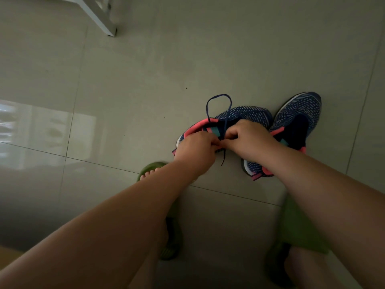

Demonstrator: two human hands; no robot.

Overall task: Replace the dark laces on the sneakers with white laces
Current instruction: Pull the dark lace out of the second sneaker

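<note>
Two navy knit sneakers with pink collars stand on the tiled floor. The left sneaker (pixel 248 114) lies tilted on its side under both hands; the right sneaker (pixel 300 115) stands beside it with no lace visible in it. A dark blue lace (pixel 217 101) loops up above the left sneaker, and one end hangs down between my hands toward the floor. My left hand (pixel 195 149) and my right hand (pixel 248 138) meet over the shoe's opening, fingers curled, both pinching the lace. No white laces are in view.
My feet in green slippers (pixel 152 167) are planted on the floor just below the sneakers. A white furniture leg (pixel 104 21) stands at the upper left. Grey floor tiles spread all round.
</note>
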